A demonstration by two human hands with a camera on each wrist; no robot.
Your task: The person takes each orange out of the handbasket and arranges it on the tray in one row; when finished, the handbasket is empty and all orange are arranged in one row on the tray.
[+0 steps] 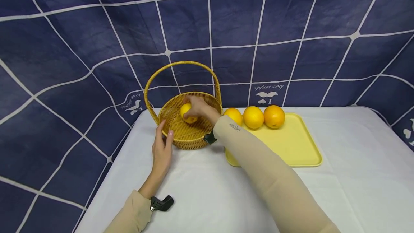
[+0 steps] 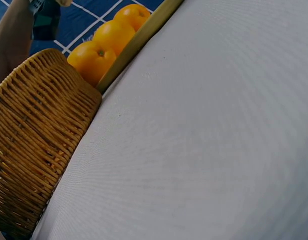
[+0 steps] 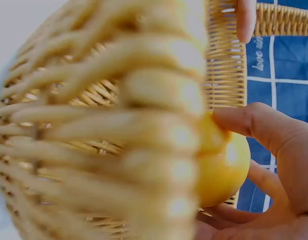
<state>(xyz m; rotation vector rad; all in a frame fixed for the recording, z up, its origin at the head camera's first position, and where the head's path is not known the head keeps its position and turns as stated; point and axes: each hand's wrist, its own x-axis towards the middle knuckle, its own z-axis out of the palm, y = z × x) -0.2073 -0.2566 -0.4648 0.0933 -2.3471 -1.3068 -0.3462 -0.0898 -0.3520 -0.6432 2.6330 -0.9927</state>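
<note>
A wicker basket [image 1: 181,134] with a tall hoop handle stands on the white table. My right hand [image 1: 198,106] reaches inside it and grips a yellow orange [image 1: 188,113], seen close in the right wrist view as the orange [image 3: 225,172] behind the blurred basket rim [image 3: 159,100]. My left hand [image 1: 162,143] rests with straight fingers against the basket's near left wall. Three oranges [image 1: 253,117] sit in a row at the back of a yellow tray [image 1: 291,147]; the left wrist view shows the oranges [image 2: 112,36] beyond the basket wall [image 2: 33,140].
The white table [image 1: 207,197] stretches toward me and to the right of the tray. A dark blue grid-patterned cloth [image 1: 245,21] hangs behind and to the left. A black strap clip [image 1: 162,203] sits at my left wrist.
</note>
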